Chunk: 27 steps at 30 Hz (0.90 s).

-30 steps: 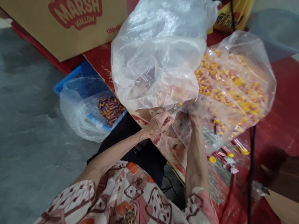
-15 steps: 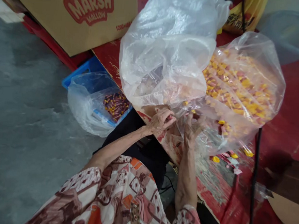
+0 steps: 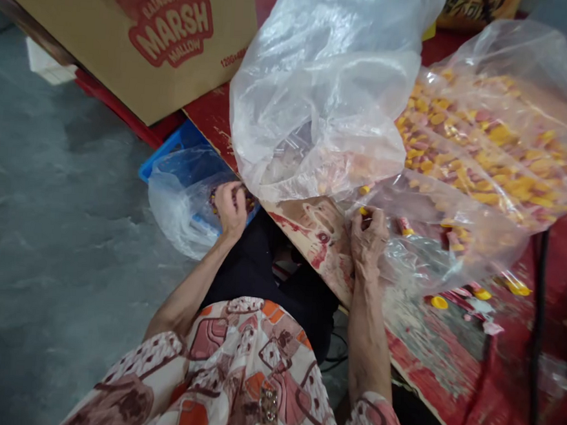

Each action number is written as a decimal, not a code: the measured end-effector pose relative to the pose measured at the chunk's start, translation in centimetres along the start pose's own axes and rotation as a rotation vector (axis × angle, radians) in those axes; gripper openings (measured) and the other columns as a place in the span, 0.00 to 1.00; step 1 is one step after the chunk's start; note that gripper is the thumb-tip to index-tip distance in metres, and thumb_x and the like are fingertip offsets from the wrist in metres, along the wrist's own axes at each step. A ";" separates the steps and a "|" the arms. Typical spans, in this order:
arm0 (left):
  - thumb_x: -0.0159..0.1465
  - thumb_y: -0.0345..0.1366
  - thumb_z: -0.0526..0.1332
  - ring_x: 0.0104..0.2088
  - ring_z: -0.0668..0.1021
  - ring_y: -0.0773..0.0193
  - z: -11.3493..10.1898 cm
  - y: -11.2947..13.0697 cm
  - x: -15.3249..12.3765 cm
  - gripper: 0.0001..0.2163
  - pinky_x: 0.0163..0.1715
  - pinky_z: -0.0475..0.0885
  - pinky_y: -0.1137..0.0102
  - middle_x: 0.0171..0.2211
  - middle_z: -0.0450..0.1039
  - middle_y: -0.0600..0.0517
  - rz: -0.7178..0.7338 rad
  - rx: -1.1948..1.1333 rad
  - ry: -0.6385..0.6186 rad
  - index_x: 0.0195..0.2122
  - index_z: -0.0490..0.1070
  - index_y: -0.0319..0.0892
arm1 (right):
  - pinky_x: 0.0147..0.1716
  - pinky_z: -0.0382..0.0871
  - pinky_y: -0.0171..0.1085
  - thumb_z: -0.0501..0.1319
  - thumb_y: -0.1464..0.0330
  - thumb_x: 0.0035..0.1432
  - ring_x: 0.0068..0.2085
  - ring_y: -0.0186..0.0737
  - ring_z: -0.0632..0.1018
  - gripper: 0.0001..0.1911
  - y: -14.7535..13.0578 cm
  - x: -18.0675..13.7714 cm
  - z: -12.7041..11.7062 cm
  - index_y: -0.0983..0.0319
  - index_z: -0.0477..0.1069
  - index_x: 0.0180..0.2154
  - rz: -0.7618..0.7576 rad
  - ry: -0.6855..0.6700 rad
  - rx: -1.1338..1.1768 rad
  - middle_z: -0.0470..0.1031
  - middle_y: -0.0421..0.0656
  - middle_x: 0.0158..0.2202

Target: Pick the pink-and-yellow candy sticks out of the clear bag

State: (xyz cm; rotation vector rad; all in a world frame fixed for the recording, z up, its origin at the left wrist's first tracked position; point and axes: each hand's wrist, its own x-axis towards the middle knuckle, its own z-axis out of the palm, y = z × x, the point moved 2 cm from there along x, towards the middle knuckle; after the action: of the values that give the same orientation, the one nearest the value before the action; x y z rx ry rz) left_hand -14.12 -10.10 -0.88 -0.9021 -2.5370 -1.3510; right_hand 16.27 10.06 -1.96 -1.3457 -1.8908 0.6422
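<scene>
A makeshift sweet-packing workshop: a marshmallow carton (image 3: 130, 40) far left, big clear plastic bags (image 3: 332, 67) stuffed with yellow-capped sweets (image 3: 482, 155) on a worn red surface (image 3: 447, 373), and a bag-lined blue crate (image 3: 164, 155) on the bare concrete floor (image 3: 44, 222).

Grey floor (image 3: 44, 234) on the L is open, widest free lane. L hand (image 3: 230, 205) sits over small bag (image 3: 177, 198) in blue tray (image 3: 164, 155); tray is wedged betw cardboard box (image 3: 130, 46) and board (image 3: 312, 224) edge, so access only from floor side or from above. On the board, empty clear bag (image 3: 331, 80) bulges up and blocks the far side; filled bag (image 3: 492, 143) takes the R. R hand (image 3: 369, 235) sits in the narrow gap at their mouths. Near R: loose yellow caps (image 3: 438, 302) and black cable (image 3: 539, 301) clutter the surface
</scene>
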 end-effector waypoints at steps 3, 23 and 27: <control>0.82 0.44 0.61 0.61 0.81 0.46 4.6 2.9 3.0 0.10 0.72 0.73 0.49 0.56 0.83 0.40 0.062 -0.023 -0.138 0.56 0.76 0.47 | 0.47 0.79 0.48 0.60 0.53 0.72 0.37 0.47 0.79 0.13 0.3 0.0 -0.1 0.55 0.72 0.46 0.010 0.062 0.002 0.78 0.45 0.39; 0.73 0.37 0.72 0.39 0.87 0.60 8.7 13.4 -4.4 0.07 0.42 0.84 0.68 0.40 0.86 0.49 -0.095 -0.633 -0.790 0.51 0.83 0.45 | 0.31 0.68 0.36 0.65 0.36 0.73 0.27 0.36 0.72 0.30 -4.1 -1.8 -0.3 0.56 0.73 0.38 0.308 0.120 0.554 0.72 0.34 0.26; 0.73 0.34 0.71 0.51 0.88 0.56 9.2 13.6 -6.4 0.04 0.53 0.85 0.64 0.51 0.87 0.45 0.003 -0.559 -0.759 0.48 0.82 0.45 | 0.37 0.72 0.35 0.68 0.41 0.72 0.33 0.37 0.78 0.26 -4.1 -2.0 0.0 0.57 0.75 0.39 0.299 0.030 0.510 0.79 0.36 0.32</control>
State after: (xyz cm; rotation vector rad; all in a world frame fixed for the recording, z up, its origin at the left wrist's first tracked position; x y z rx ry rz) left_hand 0.22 0.05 0.98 -1.8112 -2.6312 -2.0832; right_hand 14.24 6.83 0.52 -1.2880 -1.3768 1.1568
